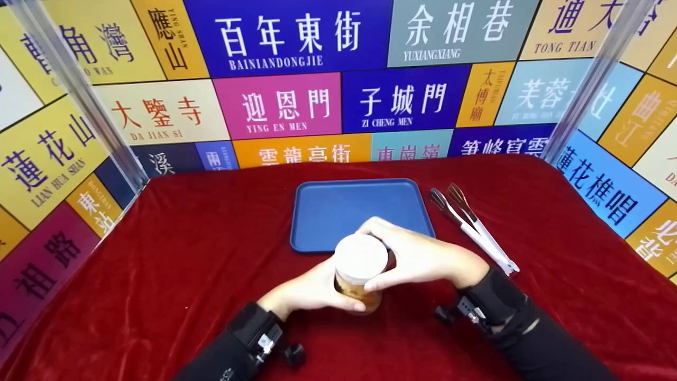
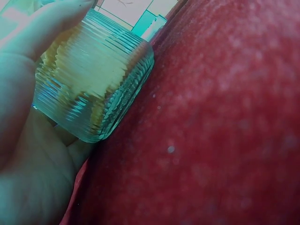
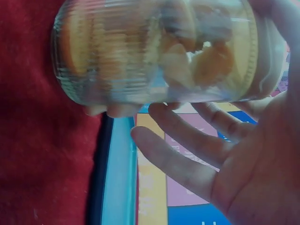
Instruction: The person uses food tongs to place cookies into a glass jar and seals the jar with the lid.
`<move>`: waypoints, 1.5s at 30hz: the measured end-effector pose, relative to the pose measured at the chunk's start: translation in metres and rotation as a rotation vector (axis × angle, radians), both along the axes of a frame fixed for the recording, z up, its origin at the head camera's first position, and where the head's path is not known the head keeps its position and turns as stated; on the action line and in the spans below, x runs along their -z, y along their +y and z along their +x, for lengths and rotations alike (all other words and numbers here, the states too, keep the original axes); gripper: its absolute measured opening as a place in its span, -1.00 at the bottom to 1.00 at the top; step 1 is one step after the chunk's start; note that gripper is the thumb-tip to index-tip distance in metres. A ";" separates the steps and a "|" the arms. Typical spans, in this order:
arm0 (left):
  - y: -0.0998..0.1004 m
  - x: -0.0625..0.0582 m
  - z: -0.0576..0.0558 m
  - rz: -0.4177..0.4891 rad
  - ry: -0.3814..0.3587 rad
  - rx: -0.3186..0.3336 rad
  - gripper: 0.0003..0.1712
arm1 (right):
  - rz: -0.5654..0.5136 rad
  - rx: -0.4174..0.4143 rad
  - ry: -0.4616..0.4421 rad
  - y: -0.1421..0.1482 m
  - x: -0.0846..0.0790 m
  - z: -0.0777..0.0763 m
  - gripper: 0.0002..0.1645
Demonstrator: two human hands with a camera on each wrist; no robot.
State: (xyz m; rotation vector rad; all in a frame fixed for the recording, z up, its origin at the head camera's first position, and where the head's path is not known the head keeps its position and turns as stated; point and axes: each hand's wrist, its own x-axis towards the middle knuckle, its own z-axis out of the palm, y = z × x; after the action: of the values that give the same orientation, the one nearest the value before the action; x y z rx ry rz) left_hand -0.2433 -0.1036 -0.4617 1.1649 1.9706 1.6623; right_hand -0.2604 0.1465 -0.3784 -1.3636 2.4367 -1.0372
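A ribbed clear glass jar with a white lid is held over the red cloth, in front of the tray. Golden-brown round pieces like biscuits show through the glass in the right wrist view. My left hand grips the lower body of the jar, its thumb across the near side. From the other side my right hand holds the lid end between thumb and fingers. In the left wrist view the jar's base is tilted toward the cloth.
A blue rectangular tray lies just beyond the hands. To its right are tongs with white handles and dark tips. Red cloth covers the table, with printed sign panels and metal posts standing behind.
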 end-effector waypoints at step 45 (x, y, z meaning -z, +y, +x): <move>-0.007 -0.027 0.001 -0.031 0.072 -0.467 0.09 | 0.438 0.524 0.337 0.035 0.012 -0.037 0.16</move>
State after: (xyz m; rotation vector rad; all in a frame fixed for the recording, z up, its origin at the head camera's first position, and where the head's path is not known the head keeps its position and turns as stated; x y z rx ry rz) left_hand -0.2424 -0.1106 -0.4345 0.8000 2.4447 1.8081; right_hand -0.2976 0.1810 -0.3901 -0.8262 3.1194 -0.3047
